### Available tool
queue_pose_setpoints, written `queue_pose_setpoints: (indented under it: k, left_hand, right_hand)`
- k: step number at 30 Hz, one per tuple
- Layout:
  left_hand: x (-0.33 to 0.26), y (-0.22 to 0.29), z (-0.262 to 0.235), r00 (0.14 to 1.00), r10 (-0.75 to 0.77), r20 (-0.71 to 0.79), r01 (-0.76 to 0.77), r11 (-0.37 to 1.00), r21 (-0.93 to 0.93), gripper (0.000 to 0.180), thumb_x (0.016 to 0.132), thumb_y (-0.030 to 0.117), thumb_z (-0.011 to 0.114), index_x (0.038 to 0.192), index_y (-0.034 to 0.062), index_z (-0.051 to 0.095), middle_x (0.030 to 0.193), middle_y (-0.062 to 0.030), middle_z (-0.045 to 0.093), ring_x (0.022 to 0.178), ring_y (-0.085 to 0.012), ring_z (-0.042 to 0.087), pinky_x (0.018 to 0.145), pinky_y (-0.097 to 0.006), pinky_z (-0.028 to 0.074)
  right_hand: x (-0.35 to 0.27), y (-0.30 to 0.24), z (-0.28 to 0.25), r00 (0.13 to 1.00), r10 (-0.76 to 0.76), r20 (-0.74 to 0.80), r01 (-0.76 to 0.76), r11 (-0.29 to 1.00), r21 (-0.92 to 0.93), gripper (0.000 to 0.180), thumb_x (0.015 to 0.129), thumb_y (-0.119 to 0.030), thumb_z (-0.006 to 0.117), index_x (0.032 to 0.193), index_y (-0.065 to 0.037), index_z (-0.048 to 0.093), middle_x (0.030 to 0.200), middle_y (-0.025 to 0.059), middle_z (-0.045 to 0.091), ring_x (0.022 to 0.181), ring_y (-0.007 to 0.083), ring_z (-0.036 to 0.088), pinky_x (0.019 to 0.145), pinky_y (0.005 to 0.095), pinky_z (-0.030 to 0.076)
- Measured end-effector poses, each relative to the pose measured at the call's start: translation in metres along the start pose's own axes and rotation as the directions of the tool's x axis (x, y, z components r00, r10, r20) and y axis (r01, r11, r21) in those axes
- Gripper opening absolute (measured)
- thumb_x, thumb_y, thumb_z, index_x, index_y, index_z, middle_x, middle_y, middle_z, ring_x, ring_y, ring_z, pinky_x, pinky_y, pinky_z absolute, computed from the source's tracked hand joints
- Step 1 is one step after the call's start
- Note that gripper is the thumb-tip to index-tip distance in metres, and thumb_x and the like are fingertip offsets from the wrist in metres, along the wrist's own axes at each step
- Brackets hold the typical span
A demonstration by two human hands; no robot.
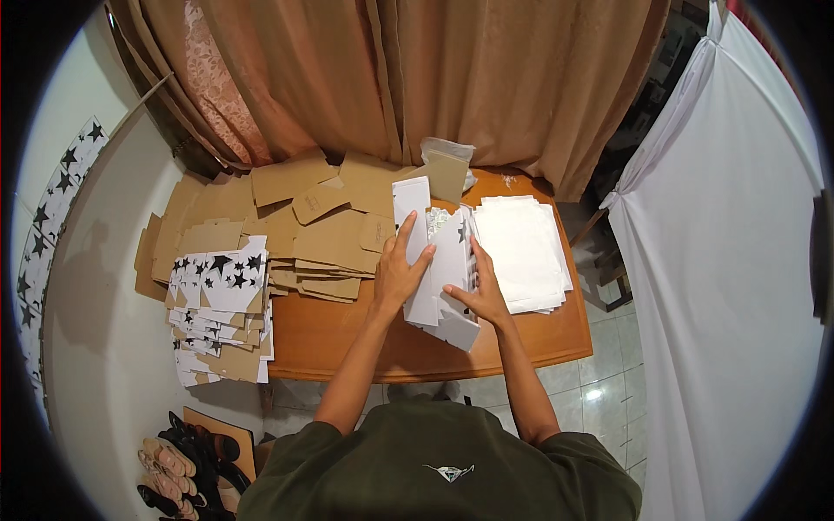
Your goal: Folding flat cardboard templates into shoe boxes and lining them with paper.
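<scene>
A white cardboard box (pixel 450 269), partly folded with its flaps raised, stands on the wooden table in front of me. A black star shows on its upper right part. My left hand (pixel 403 271) grips the tall white panel on its left side, fingers along the outer face and thumb toward the middle. On the other side, my right hand (pixel 483 286) holds the right panel, its thumb lying across the white face. Small pale contents (pixel 438 220) show in the gap between the panels, too small to make out. The undersides of both palms are hidden.
Flat brown cardboard pieces (pixel 339 243) are heaped at the left and back. Star-printed white cardboard (pixel 228 282) is stacked at the front left. White sheets (pixel 519 252) lie right of the box. Brown curtains (pixel 486 78) hang behind the table (pixel 347 339); shoes (pixel 187 460) stand lower left.
</scene>
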State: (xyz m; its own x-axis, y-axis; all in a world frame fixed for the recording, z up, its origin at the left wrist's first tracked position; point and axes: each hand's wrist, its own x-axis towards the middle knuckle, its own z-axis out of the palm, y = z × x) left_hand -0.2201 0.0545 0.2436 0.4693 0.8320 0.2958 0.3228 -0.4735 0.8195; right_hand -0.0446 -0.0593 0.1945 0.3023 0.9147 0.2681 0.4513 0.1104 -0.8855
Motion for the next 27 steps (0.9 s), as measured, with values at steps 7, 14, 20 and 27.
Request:
queue_pose_setpoints:
  k: [7,14,20,27]
  left_hand:
    - [-0.014,-0.009,0.018,0.993,0.045,-0.109,-0.041,0.998,0.037,0.059,0.093,0.040,0.070,0.142,0.0144,0.050,0.133,-0.0288,0.053,0.123,-0.0446,0.055,0.100,-0.050,0.048]
    - [-0.022,-0.014,-0.002,0.981,0.147,0.127,-0.132,0.984,-0.115,0.034,0.090,0.033,0.074,0.107,0.0046,0.067,0.138,-0.0242,0.054,0.131,-0.0408,0.052,0.108,-0.045,0.043]
    - [-0.016,-0.016,-0.019,0.875,0.076,0.477,-0.097,0.995,0.019,0.103,0.073,0.044,0.086,0.157,0.0161,0.033,0.157,-0.0269,0.030,0.146,-0.0428,0.033,0.117,-0.048,0.035]
    - [-0.021,-0.028,-0.015,0.748,0.140,0.649,-0.219,0.975,0.042,0.137,0.059,0.064,0.089,0.164,0.0218,0.011,0.154,-0.0423,0.018,0.144,-0.0590,0.023,0.121,-0.050,0.028]
  right_hand:
    - [0.004,0.016,0.003,0.962,0.124,-0.244,-0.095,0.987,0.127,0.107,0.080,-0.024,0.084,0.161,-0.005,0.019,0.145,0.0277,0.035,0.137,0.0396,0.041,0.113,0.0460,0.038]
    - [0.009,0.032,-0.009,0.902,0.204,-0.381,-0.150,0.974,0.167,0.106,0.080,-0.024,0.085,0.161,-0.007,0.020,0.144,0.0279,0.037,0.133,0.0414,0.045,0.111,0.0463,0.040]
    - [0.014,0.021,-0.012,0.887,0.136,-0.442,-0.127,0.991,0.050,0.105,0.080,-0.023,0.084,0.161,-0.008,0.020,0.146,0.0286,0.035,0.136,0.0420,0.042,0.113,0.0471,0.037]
    - [0.022,0.020,-0.020,0.891,0.152,-0.428,-0.111,0.987,0.119,0.104,0.080,-0.024,0.084,0.161,-0.007,0.021,0.146,0.0280,0.036,0.136,0.0411,0.042,0.113,0.0465,0.038]
